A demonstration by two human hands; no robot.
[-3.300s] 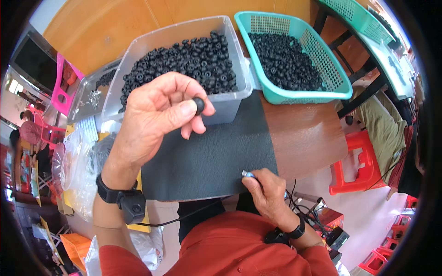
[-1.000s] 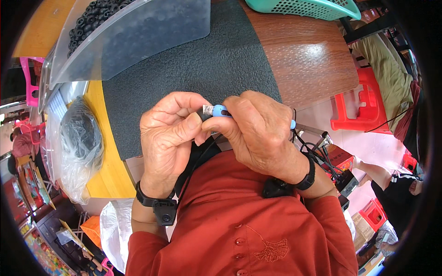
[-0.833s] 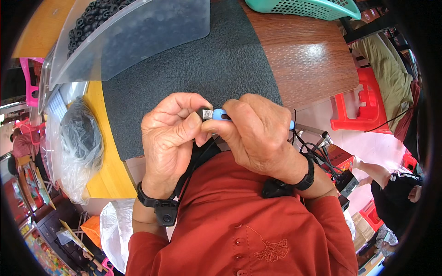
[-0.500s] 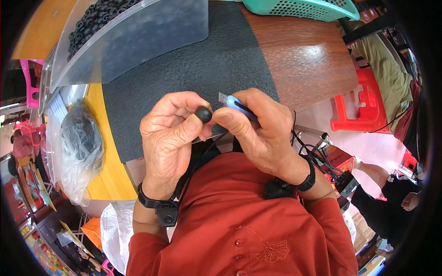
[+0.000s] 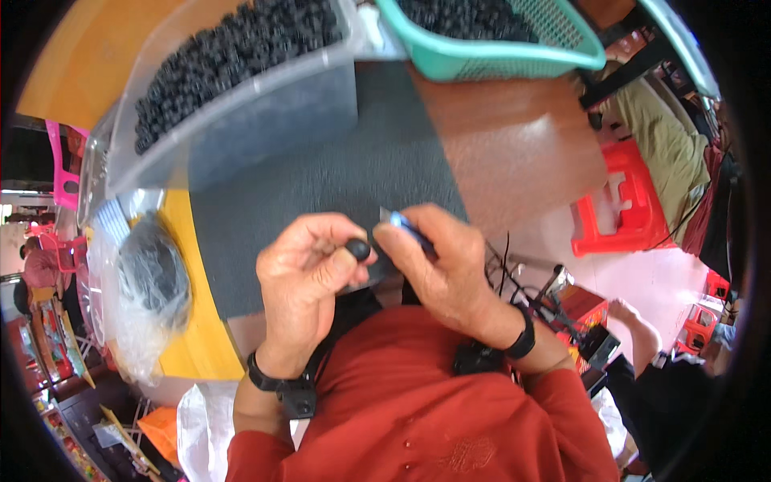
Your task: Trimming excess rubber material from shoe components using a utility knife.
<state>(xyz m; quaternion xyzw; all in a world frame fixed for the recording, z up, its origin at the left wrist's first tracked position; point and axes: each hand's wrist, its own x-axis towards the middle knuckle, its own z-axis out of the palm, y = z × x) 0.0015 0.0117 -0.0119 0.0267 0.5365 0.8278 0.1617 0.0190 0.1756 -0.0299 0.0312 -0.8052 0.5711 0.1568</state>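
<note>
Between thumb and fingertips, my left hand (image 5: pixel 301 269) pinches a small round black rubber part (image 5: pixel 357 248). My right hand (image 5: pixel 442 261) is closed around a blue utility knife (image 5: pixel 411 231), with its short blade pointing up and away from me. The blade tip stands close to the black part but apart from it. Both hands are held over the near edge of a dark grey mat (image 5: pixel 321 173). Beyond the mat at the far left, a clear plastic bin (image 5: pixel 273 100) holds many small black parts (image 5: pixel 241 60).
A green plastic basket (image 5: pixel 498 60) with more black parts stands at the far right of the mat. A clear plastic bag (image 5: pixel 152 281) lies on the yellow surface (image 5: pixel 201 337) at left. Right of the brown table (image 5: pixel 522 153) are a red stool (image 5: pixel 622 201) and cables (image 5: pixel 546 301).
The view has shifted, so more of the bin and basket shows. Both hands keep nearly the same pose and grips, the black part still in the left and the knife in the right.
</note>
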